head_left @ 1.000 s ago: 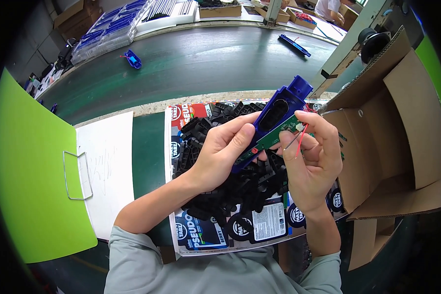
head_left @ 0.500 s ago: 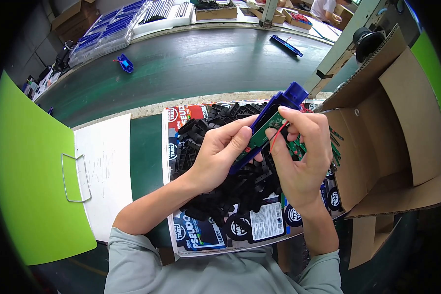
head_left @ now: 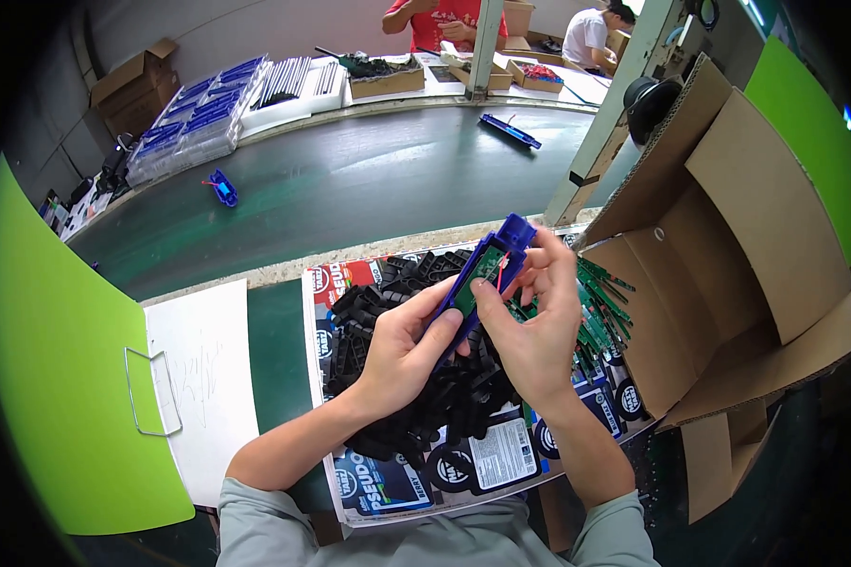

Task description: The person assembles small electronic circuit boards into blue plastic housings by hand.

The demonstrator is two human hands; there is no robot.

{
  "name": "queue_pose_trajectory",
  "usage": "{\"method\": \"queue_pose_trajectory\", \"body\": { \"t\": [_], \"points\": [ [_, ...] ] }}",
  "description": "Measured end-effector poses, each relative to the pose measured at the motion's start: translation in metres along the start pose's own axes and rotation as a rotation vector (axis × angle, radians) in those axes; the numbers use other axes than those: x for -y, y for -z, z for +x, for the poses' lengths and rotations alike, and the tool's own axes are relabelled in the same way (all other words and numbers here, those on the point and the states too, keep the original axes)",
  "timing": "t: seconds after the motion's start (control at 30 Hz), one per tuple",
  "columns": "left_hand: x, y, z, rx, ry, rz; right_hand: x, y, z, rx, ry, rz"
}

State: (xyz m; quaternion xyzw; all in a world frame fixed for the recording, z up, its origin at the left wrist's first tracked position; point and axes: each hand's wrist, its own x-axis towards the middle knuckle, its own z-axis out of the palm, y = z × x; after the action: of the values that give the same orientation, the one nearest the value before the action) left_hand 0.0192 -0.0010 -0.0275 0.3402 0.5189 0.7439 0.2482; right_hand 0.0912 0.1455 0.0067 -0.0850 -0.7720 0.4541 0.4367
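Observation:
A long blue plastic housing (head_left: 516, 231) is held tilted over the table, its open side facing up. My left hand (head_left: 402, 354) is closed round its lower part, thumb on the near edge. Inside the housing lies a green circuit board (head_left: 488, 262) with a short red wire (head_left: 503, 266). The thumb of my right hand (head_left: 539, 331) presses on the board, while its fingers curl along the housing's right side. Beneath both hands spreads a pile of black plastic parts (head_left: 378, 430). Several narrow green circuit boards (head_left: 600, 307) lie heaped right of my right hand.
An open cardboard box (head_left: 719, 274) stands at the right. Beyond the table runs a green conveyor belt (head_left: 350, 161) carrying two blue housings. A lime-green board (head_left: 66, 378) and a white sheet (head_left: 208, 378) are at the left. Two people are across the belt.
The circuit board now sits deeper in the housing. My right thumb and fingers have shifted from pinching the board to pressing it and wrapping the housing. The view has tilted up.

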Motion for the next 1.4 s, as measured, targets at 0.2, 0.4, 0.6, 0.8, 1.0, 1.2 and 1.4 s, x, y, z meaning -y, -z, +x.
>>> {"method": "queue_pose_trajectory", "body": {
  "t": [0.2,0.4,0.6,0.8,1.0,1.2,1.4],
  "points": [
    [0.004,0.000,0.000,-0.027,0.040,0.042,-0.007,0.001,-0.001,0.102,-0.149,0.020],
    [-0.026,0.014,0.012,-0.111,-0.003,0.147,-0.026,0.016,0.004,0.118,-0.090,0.259],
    [-0.019,0.073,0.045,-0.315,-0.115,0.224,-0.075,0.046,-0.009,0.364,-0.012,-0.289],
    [0.024,0.166,0.086,-0.363,-0.069,0.831,-0.058,0.035,-0.015,0.587,0.173,-0.450],
    [0.058,0.208,0.120,-0.500,0.027,0.995,-0.063,0.037,-0.025,0.653,0.067,-0.371],
    [0.074,0.244,0.131,-0.554,0.286,1.407,-0.070,0.035,-0.031,0.551,-0.035,-0.204],
    [0.073,0.256,0.128,-0.547,0.208,1.587,-0.071,0.034,-0.029,0.475,-0.069,-0.064]
  ]
}}
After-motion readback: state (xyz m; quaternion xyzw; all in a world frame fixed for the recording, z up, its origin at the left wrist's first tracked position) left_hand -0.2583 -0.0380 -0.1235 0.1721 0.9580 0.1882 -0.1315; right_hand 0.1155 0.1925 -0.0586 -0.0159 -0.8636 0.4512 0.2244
